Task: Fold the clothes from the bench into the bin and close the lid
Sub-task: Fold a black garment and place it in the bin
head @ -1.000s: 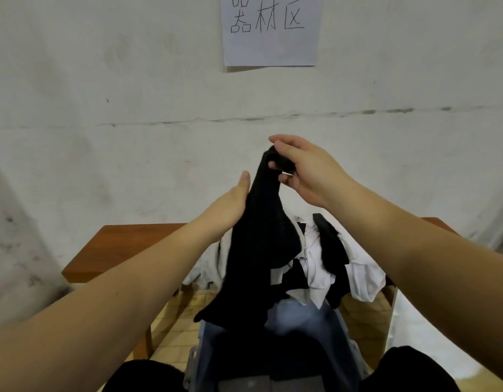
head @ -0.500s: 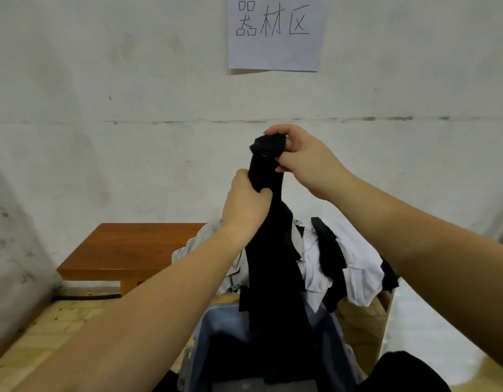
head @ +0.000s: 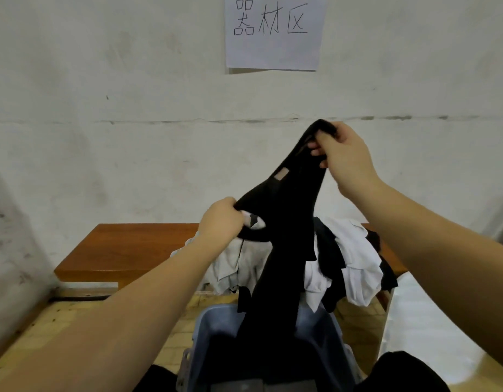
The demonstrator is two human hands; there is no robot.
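Observation:
A black garment (head: pixel 284 222) hangs in the air in front of me, its lower end dropping into the blue-grey bin (head: pixel 205 329) below. My right hand (head: pixel 343 159) grips its top edge high up near the wall. Lower and to the left, my left hand (head: pixel 222 219) grips another part of the same edge. A small tan label shows on the stretched cloth between the hands. Behind it, a heap of white and black clothes (head: pixel 349 258) lies on the wooden bench (head: pixel 125 250). I cannot see the bin's lid.
A white wall with a paper sign (head: pixel 273 32) stands right behind the bench. Yellow tiled floor (head: pixel 46 329) lies to the left of the bin. A white sloping surface (head: pixel 431 321) rises at the right. My dark-clothed knees flank the bin.
My hands have pulled apart: the left slid down and left along the garment's edge, the right moved right. The cloth between them is now stretched out on a slant.

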